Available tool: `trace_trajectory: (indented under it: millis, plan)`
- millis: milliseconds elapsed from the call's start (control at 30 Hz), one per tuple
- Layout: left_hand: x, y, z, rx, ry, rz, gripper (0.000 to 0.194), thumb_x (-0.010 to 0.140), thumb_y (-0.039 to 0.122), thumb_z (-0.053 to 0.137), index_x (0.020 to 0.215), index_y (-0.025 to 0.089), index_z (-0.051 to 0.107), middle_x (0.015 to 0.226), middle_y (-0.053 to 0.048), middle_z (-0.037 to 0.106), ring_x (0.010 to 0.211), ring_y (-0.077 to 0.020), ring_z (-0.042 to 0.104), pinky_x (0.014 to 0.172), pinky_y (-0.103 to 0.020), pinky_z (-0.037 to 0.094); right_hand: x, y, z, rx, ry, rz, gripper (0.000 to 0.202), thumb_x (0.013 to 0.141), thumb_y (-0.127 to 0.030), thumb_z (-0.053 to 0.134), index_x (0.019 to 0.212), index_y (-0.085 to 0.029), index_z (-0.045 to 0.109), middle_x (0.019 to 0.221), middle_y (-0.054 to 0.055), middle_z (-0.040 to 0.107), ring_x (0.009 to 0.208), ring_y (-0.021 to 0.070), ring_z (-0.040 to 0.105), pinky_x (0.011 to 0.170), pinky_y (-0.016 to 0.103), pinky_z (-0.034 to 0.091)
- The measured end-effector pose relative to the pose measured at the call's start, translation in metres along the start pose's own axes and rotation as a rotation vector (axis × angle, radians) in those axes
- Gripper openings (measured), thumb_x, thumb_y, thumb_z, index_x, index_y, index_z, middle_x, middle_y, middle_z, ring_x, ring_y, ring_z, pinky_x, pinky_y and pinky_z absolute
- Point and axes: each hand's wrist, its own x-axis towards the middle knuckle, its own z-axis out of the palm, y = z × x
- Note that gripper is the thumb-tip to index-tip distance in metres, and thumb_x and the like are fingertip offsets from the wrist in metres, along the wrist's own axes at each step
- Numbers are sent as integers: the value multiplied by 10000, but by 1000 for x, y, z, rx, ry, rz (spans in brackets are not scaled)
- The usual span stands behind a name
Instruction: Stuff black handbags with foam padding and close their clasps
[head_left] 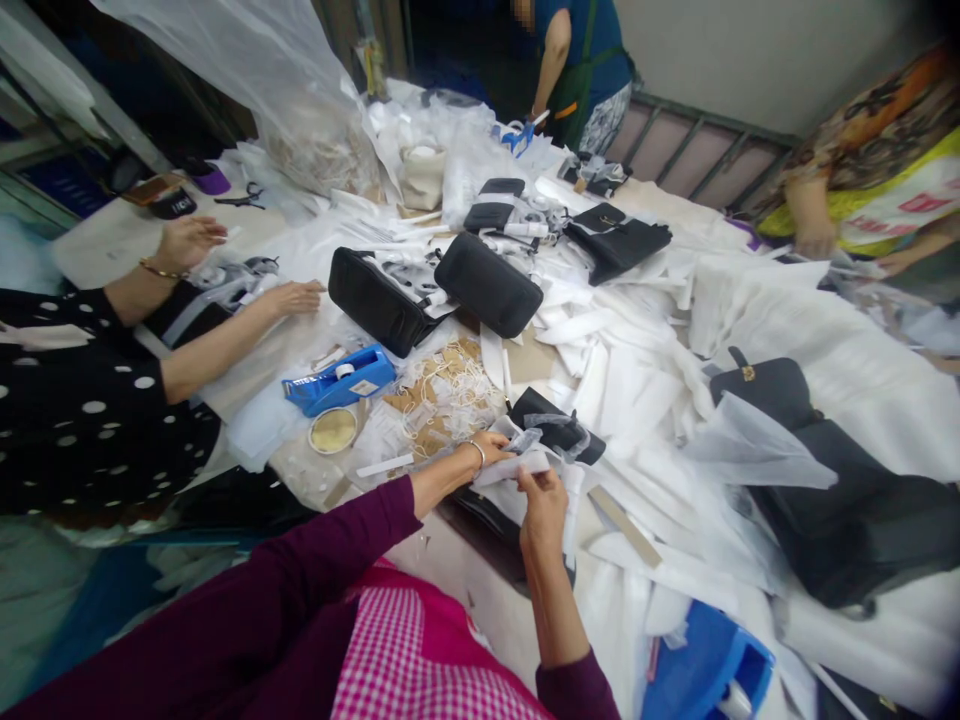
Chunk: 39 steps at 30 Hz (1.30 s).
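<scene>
My left hand (491, 449), with a bracelet at the wrist, has its fingers closed at the left end of a white wrapping strip (534, 463). The thumb and fingers of my right hand (543, 505) pinch the strip's other end. Both hands are over an open black handbag (484, 515), which lies in front of me with its flap (559, 425) folded away. Some clear plastic film rests on the flap. Part of the bag's inside is hidden by white wrapping and my hands.
Left of my hands are a blue tape dispenser (341, 380), a round tin (332, 431) and a pile of string tags (450, 385). More black handbags (487, 285) stand behind. White sheets (622, 360) cover the right. A co-worker's hands (289, 298) are at left; others work farther back.
</scene>
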Motion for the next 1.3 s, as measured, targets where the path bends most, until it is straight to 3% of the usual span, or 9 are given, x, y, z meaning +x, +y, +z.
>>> trace_trajectory:
  millis: [133, 333, 533, 667, 800, 967, 1100, 1200, 1300]
  plan:
    - [-10, 5, -8, -121, -174, -94, 346, 639, 446, 700, 745, 129, 613, 657, -60, 647, 566, -188, 619, 514, -272, 473, 13, -4, 3, -4, -15, -32, 226, 667, -337, 653, 799, -170, 576, 693, -14, 574, 634, 133, 487, 632, 270, 401]
    - [-23, 12, -13, -130, -199, -60, 567, 651, 669, 629, 811, 126, 616, 695, -89, 676, 606, -213, 656, 539, -290, 504, 29, 3, 3, -108, 3, -7, 210, 643, -336, 642, 749, -165, 584, 633, -27, 545, 585, 123, 460, 593, 265, 396]
    - [-30, 21, -15, -69, -284, -61, 533, 546, 503, 797, 873, 125, 612, 862, -91, 686, 675, -202, 667, 574, -265, 490, 42, 10, 3, -52, -40, 98, 225, 608, -343, 659, 703, -164, 561, 598, -34, 534, 541, 116, 465, 541, 260, 409]
    - [-30, 18, -10, -21, -220, -24, 441, 628, 494, 736, 834, 129, 596, 790, -74, 666, 613, -197, 659, 486, -233, 415, 50, 13, 6, -44, -33, 127, 259, 603, -361, 671, 685, -170, 518, 564, -49, 493, 521, 114, 467, 509, 253, 411]
    - [-27, 15, -2, 50, -132, -34, 364, 729, 474, 637, 832, 127, 600, 630, -57, 627, 508, -176, 611, 438, -228, 343, 54, 16, 14, -44, 53, 103, 400, 613, -367, 682, 914, -175, 502, 631, -61, 484, 547, 128, 498, 518, 262, 438]
    - [-20, 12, 1, 152, -48, -19, 315, 763, 453, 587, 759, 140, 559, 437, -4, 535, 363, -119, 470, 407, -226, 318, 21, 8, 14, -176, 135, -76, 464, 734, -366, 598, 1138, -181, 464, 908, 35, 555, 707, 152, 522, 660, 295, 459]
    - [-15, 6, -2, 140, -41, 18, 313, 749, 446, 598, 703, 144, 530, 441, 23, 491, 345, -88, 429, 384, -209, 283, -11, -1, -27, -279, 45, -228, 273, 830, -363, 495, 1027, -195, 583, 920, 33, 586, 773, 158, 523, 743, 292, 431]
    - [-14, 4, -3, 121, -21, 18, 310, 746, 439, 599, 684, 147, 514, 447, 34, 466, 338, -76, 411, 374, -202, 262, -3, -4, -95, -500, 185, -285, 227, 849, -323, 448, 911, -186, 619, 870, 42, 597, 823, 184, 538, 782, 308, 415]
    - [-16, 4, -2, 96, -4, 34, 332, 721, 458, 622, 687, 145, 516, 456, 40, 458, 337, -68, 395, 366, -197, 244, 30, -1, -163, -1009, 317, -230, 223, 796, -244, 492, 932, -138, 634, 947, 123, 586, 920, 243, 522, 837, 357, 387]
